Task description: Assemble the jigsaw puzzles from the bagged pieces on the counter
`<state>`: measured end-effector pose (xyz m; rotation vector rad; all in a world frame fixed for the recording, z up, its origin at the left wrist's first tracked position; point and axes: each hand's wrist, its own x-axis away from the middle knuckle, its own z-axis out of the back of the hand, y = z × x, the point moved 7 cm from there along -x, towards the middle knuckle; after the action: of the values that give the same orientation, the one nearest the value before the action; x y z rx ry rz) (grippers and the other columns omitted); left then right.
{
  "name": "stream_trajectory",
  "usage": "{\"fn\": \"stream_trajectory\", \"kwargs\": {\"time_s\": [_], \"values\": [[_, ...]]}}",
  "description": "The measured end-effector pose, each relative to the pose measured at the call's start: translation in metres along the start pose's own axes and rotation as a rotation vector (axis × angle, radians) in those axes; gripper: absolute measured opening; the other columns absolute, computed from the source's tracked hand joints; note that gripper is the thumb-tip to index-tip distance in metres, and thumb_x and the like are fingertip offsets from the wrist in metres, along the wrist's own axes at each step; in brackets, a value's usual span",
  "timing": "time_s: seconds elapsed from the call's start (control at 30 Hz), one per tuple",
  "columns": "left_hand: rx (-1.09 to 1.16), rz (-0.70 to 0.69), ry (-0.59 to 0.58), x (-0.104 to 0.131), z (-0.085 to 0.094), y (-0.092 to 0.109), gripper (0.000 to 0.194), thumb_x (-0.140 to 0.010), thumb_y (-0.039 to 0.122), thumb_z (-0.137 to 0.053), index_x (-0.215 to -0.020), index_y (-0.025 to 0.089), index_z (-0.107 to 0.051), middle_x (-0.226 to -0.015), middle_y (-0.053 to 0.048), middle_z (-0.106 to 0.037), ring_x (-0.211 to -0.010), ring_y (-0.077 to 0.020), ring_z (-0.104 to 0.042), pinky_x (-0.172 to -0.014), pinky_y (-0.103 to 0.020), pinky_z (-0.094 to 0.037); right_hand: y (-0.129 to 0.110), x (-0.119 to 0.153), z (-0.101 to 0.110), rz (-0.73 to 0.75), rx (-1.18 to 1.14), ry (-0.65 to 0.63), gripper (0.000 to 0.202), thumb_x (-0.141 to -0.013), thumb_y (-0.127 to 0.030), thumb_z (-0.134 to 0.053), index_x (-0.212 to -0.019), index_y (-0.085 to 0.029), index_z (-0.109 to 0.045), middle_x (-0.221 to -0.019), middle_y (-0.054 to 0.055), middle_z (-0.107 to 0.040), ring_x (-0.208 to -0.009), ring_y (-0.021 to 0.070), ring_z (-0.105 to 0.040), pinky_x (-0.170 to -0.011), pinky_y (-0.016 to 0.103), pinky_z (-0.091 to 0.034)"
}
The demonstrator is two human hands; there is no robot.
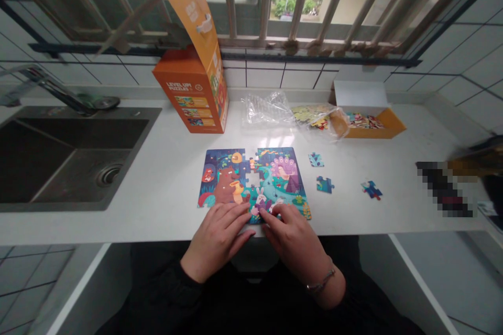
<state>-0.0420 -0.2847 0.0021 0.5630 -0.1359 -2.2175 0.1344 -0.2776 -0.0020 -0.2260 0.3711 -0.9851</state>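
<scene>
A jigsaw puzzle with a bear, a rabbit and a peacock lies near the counter's front edge. A gap runs down its upper middle, with a small piece in it. My left hand rests flat on the lower left edge, fingers stretched out. On the lower middle, my right hand touches the puzzle below the rabbit with its index finger, the other fingers bent. Neither hand visibly grips anything. Three loose pieces lie to the right: a light blue piece, a teal piece and a dark blue piece.
An orange puzzle box stands open at the back. Clear plastic wrap, a bag of pieces and an open yellow box with pieces lie along the wall. A sink is at left; a blurred dark object is at right.
</scene>
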Motion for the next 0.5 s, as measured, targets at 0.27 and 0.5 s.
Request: {"fn": "stream_trajectory", "kwargs": {"time_s": [0.27, 0.5], "values": [[0.018, -0.022, -0.013, -0.0013, -0.0024, 0.0022, 0.049, -0.107, 0.028, -0.068, -0.154, 0.021, -0.059, -0.145, -0.012, -0.072, -0.129, -0.0300, -0.068, -0.109, -0.050, -0.052, 0.0027, -0.0003, -0.0004, -0.025, -0.016, 0.043, 0.036, -0.103, -0.030, -0.072, -0.138, -0.025, -0.073, -0.112, 0.011, -0.072, -0.101, 0.0279, -0.066, -0.090, 0.045, -0.060], [0.008, -0.016, -0.016, -0.0027, -0.0012, 0.0032, 0.043, -0.107, 0.030, -0.067, -0.150, 0.021, -0.062, -0.144, -0.012, -0.073, -0.127, -0.0302, -0.067, -0.106, -0.050, -0.051, 0.0028, 0.0014, -0.0032, -0.023, 0.007, 0.078, 0.032, -0.104, -0.027, -0.070, -0.135, -0.025, -0.074, -0.109, 0.010, -0.073, -0.099, 0.0276, -0.066, -0.089, 0.044, -0.057]]}}
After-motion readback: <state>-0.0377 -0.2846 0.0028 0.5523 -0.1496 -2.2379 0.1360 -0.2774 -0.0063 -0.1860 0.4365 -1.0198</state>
